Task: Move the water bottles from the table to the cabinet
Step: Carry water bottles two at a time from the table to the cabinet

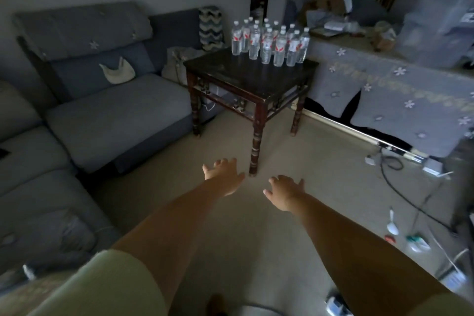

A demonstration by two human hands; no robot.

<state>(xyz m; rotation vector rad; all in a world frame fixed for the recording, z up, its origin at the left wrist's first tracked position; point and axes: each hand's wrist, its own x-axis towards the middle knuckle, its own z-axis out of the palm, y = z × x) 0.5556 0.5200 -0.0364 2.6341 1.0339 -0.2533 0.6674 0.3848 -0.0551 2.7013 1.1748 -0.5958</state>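
Observation:
Several clear water bottles [269, 42] with white caps and red-and-white labels stand upright in a cluster on the far right part of a dark wooden square table [230, 72]. My left hand [223, 174] and my right hand [284, 191] reach forward over the beige floor, palms down, fingers spread, both holding nothing. They are well short of the table, close to its front leg. No cabinet is clearly recognisable in this view.
A grey sofa [107, 102] runs along the left. A low surface draped in a flowered cloth [384, 84] with clutter stands right of the table. Cables [400, 182], a spoon and small items lie on the floor at right.

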